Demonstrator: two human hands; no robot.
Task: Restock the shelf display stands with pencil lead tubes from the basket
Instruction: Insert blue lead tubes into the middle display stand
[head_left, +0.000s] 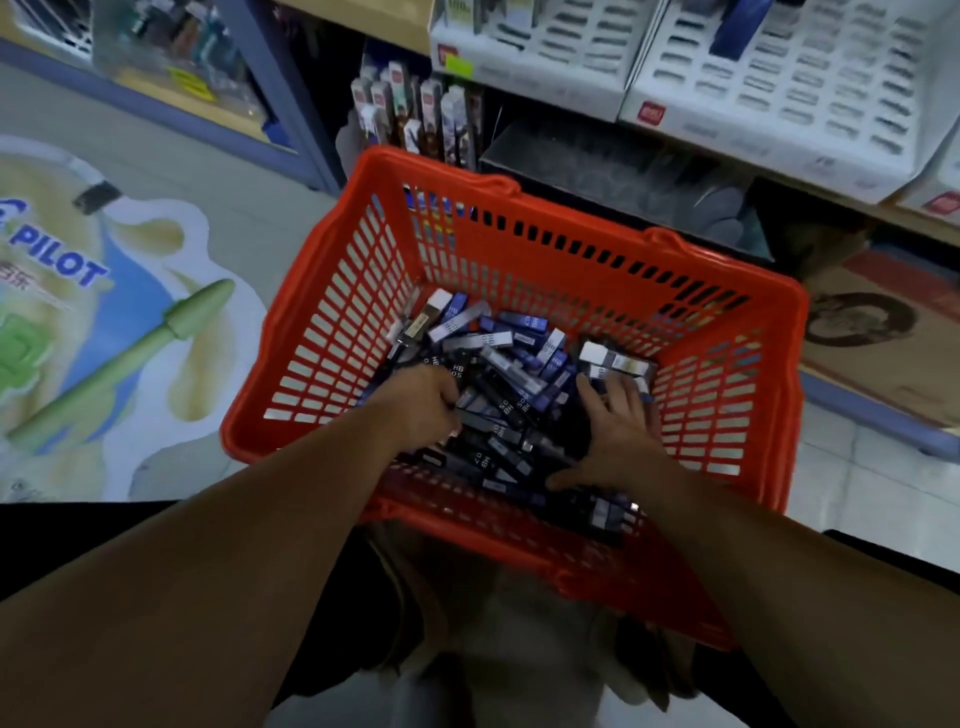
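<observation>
Red-orange slotted plastic basket is low in front of the person, far rim toward the shelf. The bottom is covered w/ a loose heap of small dark blue, black and grey pencil lead tubes, lying crisscross at all angles. Several show "HB" print, a few have white ends. Both forearms reach in over the near rim.

Left hand: on the left side of the heap, back of hand up, fingers curled down among the tubes, tips hidden. Can't tell whether it actually holds one.

Right hand: on the right side of the heap, palm down, fingers straight and spread wide, thumb stuck out to the left. It lies flat on the tubes, gripping nothing. The two hands are apart, w/ tubes showing between them.

Above and behind the basket, on the shelf: two white plastic display stands w/ rows of narrow slots, side by side. Some slots look dark, but it's too blurred to say what's in them. Below the shelf edge, left of the stands, are slim carded packs, upright in a row.

Floor at left carries a big printed sticker w/ "PILOT" in blue and a pale green pen pic. A brown cardboard box lies to the right of the basket.
</observation>
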